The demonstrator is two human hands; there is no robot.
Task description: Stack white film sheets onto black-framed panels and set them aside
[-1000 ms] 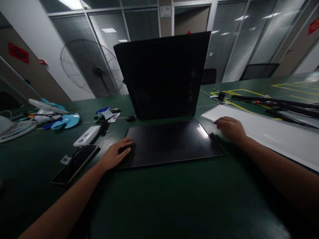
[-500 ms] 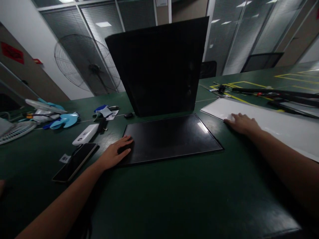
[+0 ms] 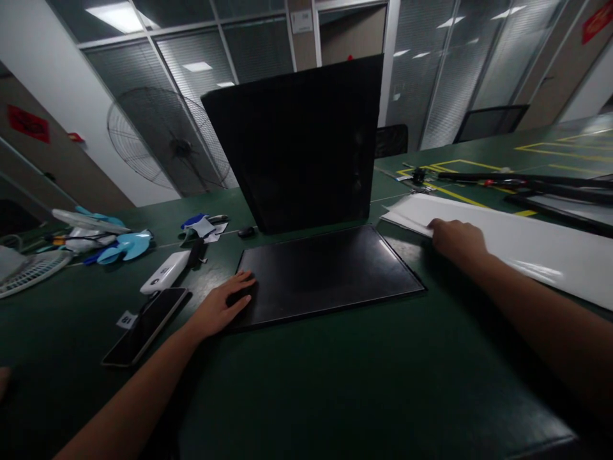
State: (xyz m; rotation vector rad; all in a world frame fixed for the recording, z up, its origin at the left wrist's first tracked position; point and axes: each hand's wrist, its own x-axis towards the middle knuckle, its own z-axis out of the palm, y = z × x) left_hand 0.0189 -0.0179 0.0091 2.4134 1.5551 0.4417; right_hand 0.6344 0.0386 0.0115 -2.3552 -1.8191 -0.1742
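The green table (image 3: 325, 383) carries a white sheet (image 3: 531, 233) toward its right and a flat black screen panel (image 3: 325, 271) nearer its front edge. The right hand (image 3: 460, 243) curls at the sheet's edge; whether it grips, I cannot tell. The left hand (image 3: 218, 308) lies spread, gripping nothing, on the panel's left edge.

Office with blind-lined glass partitions (image 3: 416, 89)

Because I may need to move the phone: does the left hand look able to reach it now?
Probably yes: the phone lies beside the left hand, and nothing visible stands between them.
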